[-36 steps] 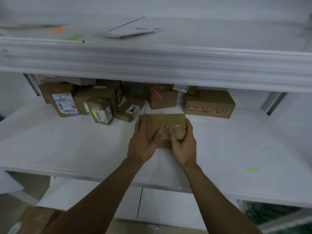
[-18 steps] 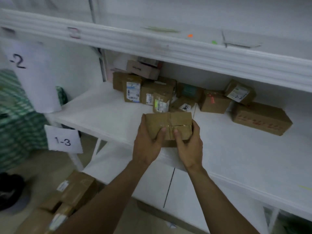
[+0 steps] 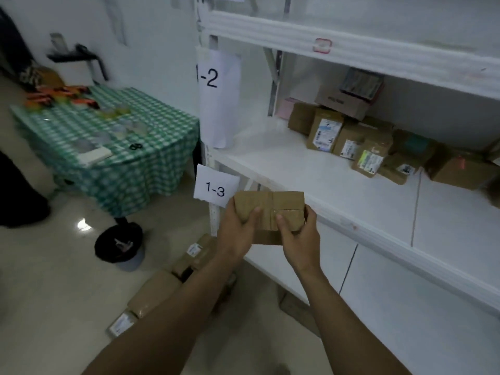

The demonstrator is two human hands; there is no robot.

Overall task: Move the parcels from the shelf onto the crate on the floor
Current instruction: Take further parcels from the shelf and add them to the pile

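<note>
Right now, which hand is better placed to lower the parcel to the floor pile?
Probably left. Both grip the parcel, but the floor pile lies below the left hand; the right hand sits by the shelf.

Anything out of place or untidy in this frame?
Nothing looks spilled or damaged. The shelf parcels sit in a loose heap at the back, several tilted against each other, with one box askew on top. The floor parcels lie at mixed angles. The left hand and right hand share a grip on one parcel.
</note>
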